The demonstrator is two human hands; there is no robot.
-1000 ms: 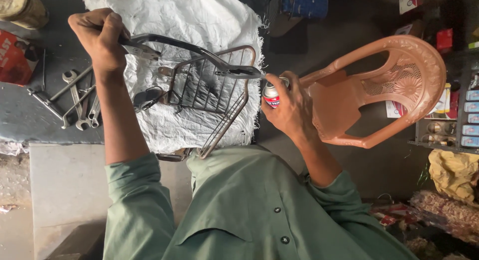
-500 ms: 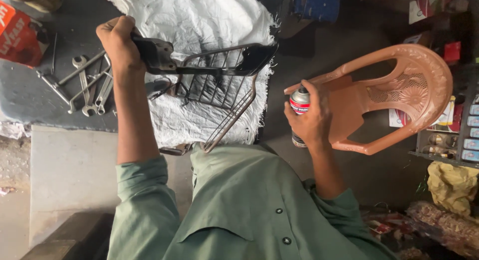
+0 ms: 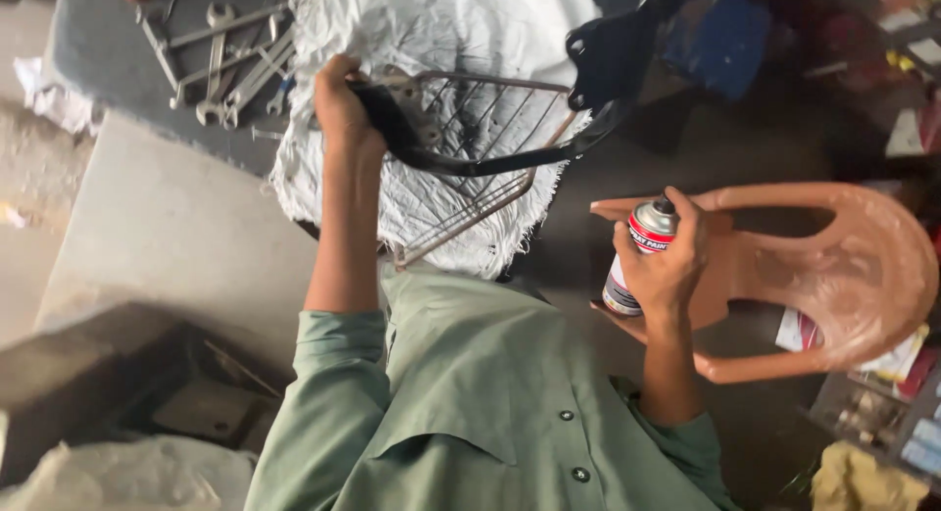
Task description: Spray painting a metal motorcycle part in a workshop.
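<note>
The left hand (image 3: pixel 338 104) is gripping a black curved metal bracket (image 3: pixel 470 158) aloft above a white cloth (image 3: pixel 431 31); the right hand (image 3: pixel 667 261) is clasping a spray can (image 3: pixel 637 256), finger on nozzle.

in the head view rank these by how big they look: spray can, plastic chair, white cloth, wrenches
1. white cloth, though partly covered
2. plastic chair, close to the cloth in apparent size, so unsure
3. wrenches, taken as a pile
4. spray can, partly hidden by the right hand, smallest
</note>
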